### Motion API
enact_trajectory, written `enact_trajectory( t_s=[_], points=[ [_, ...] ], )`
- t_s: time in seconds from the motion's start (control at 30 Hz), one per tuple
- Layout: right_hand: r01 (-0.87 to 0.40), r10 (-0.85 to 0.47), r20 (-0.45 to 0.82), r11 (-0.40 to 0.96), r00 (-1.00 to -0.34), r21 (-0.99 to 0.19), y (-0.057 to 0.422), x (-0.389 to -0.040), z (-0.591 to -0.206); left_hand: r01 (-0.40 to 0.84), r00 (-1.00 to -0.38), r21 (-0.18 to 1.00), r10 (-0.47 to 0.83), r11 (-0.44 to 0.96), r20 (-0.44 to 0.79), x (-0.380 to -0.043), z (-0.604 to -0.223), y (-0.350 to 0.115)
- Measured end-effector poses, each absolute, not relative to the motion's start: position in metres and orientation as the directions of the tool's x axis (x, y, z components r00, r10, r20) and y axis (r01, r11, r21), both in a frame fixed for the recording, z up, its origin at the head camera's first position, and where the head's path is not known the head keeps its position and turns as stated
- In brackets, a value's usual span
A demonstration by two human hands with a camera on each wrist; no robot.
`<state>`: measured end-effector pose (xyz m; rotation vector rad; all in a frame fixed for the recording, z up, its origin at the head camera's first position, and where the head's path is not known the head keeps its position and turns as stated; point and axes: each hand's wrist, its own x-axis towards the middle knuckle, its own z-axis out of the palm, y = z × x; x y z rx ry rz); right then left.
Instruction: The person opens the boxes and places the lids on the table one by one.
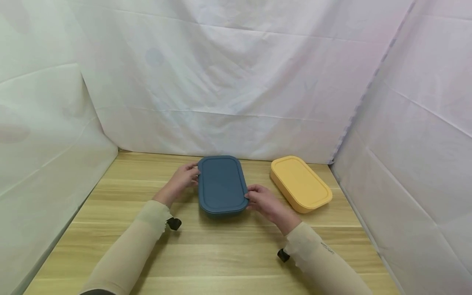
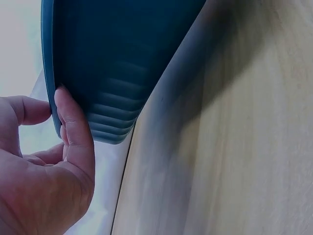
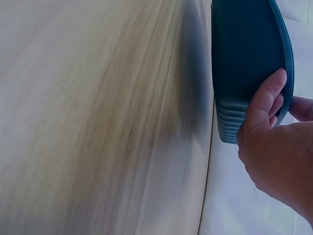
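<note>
Between both hands is a dark blue rectangular lidded box (image 1: 222, 185) with rounded corners; ribbed side walls show in the wrist views. The left hand (image 1: 186, 177) pinches the rim on the box's left side, thumb on the upper edge and fingers beneath, seen closely in the left wrist view on the box wall (image 2: 117, 63). On the opposite side, nearer the front corner, the right hand (image 1: 263, 200) grips the rim the same way. In the right wrist view its fingers (image 3: 264, 100) press under the edge. Shadow falls on the table below the box.
A yellow lidded box (image 1: 301, 183) of similar shape lies angled to the right of the blue one. The wooden table (image 1: 214, 262) meets white cloth walls (image 1: 221, 82) at the back and on both sides.
</note>
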<state>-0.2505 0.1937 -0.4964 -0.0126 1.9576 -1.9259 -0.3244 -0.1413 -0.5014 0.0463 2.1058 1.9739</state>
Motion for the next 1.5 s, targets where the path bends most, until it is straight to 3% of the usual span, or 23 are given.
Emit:
enact_trajectory(
  t_s=[1.5],
  points=[
    [0.301, -0.346, -0.259, -0.074, -0.902, -0.951, 0.133, -0.270, -0.491, -0.135, -0.966, 0.979, 0.201, 0.152, -0.164, -0.335, -0.481, -0.197]
  ],
)
